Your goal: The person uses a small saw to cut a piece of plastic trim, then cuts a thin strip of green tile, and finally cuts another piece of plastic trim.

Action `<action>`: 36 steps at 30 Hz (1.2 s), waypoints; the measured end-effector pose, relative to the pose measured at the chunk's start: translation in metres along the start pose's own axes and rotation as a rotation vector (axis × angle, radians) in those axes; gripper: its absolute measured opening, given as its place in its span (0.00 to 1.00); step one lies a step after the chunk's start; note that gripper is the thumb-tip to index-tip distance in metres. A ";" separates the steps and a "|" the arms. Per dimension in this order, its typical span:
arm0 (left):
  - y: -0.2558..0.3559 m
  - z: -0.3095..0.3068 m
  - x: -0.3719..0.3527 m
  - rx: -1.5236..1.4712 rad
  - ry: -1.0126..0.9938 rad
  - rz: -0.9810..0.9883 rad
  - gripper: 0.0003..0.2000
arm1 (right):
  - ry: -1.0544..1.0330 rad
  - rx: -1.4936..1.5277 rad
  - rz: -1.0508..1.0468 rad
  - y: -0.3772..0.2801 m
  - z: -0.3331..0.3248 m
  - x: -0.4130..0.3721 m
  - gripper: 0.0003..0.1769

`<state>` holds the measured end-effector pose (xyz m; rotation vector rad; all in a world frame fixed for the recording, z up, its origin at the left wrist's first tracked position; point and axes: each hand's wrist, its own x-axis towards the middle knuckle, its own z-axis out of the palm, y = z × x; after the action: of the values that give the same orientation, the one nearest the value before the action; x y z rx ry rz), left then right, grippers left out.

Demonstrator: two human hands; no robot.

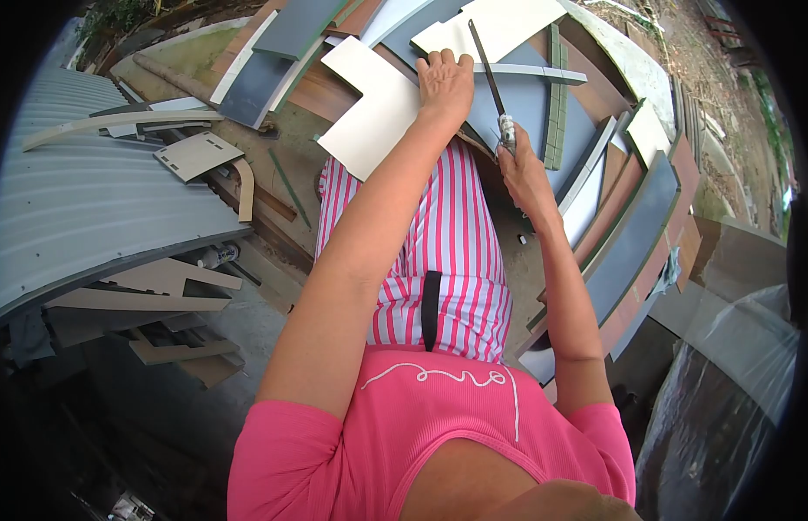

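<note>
The biggest thing is the wavy grey metal sheet (100,174), from nine to ten o'clock. See-through plastic (725,382) hangs down at four o'clock. A long grey-blue board (640,239) leans at three o'clock, in a messy heap with brown and white ones.

At twelve o'clock is a cream board (369,100). It is flat and smooth, with a square bite out of one side, so it looks like a fat letter L. Another cream board (499,24) lies near it, just past twelve, with straight edges. A thin green strip (556,104) with lines on it sits between one and two o'clock. A skinny pale strip (543,74) pokes out sideways at one o'clock, and its far end goes over the green one.

The saw (487,74) is at one o'clock. Its blade is long, thin and dark, and crosses the pale strip. Its handle looks whitish and patchy.

The hands are apart. The right hand (527,174), at two o'clock, is closed around the handle. The left hand (447,82), near twelve, has bent fingers by the cream boards and the pale strip; I can't tell which it grips.
</note>
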<state>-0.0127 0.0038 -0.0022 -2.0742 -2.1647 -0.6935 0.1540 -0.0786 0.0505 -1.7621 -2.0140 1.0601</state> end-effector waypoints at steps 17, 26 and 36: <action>0.003 -0.001 -0.003 -0.025 0.026 -0.017 0.11 | -0.018 0.011 0.184 0.002 0.015 -0.076 0.26; -0.013 0.000 0.006 -0.018 0.051 -0.029 0.11 | -0.142 0.033 0.186 -0.016 -0.015 -0.028 0.24; -0.011 -0.002 0.000 0.001 0.046 -0.027 0.11 | -0.004 -0.083 -0.041 -0.020 0.013 0.037 0.22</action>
<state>-0.0238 0.0030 -0.0037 -2.0122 -2.1717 -0.7342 0.1224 -0.0485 0.0456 -1.7522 -2.1160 0.9821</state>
